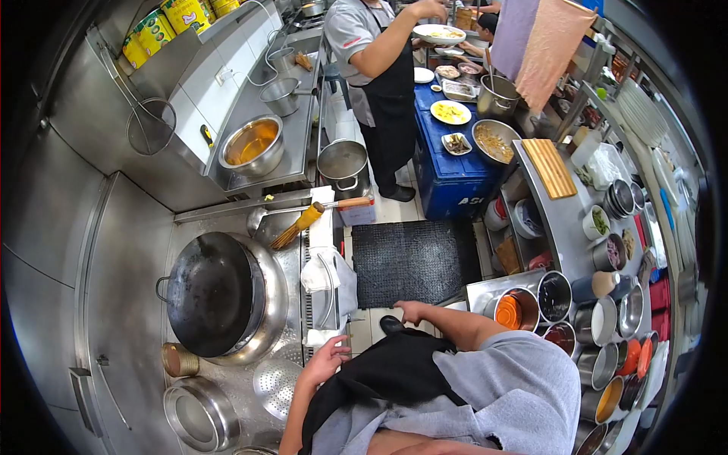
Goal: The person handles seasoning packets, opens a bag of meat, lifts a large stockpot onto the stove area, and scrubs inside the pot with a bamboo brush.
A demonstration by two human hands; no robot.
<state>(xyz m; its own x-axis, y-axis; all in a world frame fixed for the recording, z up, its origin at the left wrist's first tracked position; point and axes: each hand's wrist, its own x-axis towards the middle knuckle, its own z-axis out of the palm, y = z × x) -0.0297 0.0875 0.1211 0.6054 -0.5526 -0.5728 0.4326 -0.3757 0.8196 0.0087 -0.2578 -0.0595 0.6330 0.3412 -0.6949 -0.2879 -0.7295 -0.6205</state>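
Observation:
My left hand [324,361] is near the front edge of the stove, just below a white cloth [320,274] hanging there. Its fingers are spread and hold nothing. In front of my black apron, my right hand [410,311] is over the floor, fingers loosely apart and nothing visible in them. On the stove to the left, a black wok [211,294] rests tilted on a metal ring. Beside the wok lie a ladle [259,218] and a bamboo brush with a yellow handle [300,224]. A perforated strainer [277,387] sits near my left forearm.
A co-worker in a black apron [388,114] stands ahead, holding a plate [439,33] by a blue chest [453,178]. A black mat [413,262] covers the floor. On the right counter are several sauce pots [554,296] and a wooden board [547,168]. A stockpot [343,165] stands left of the co-worker.

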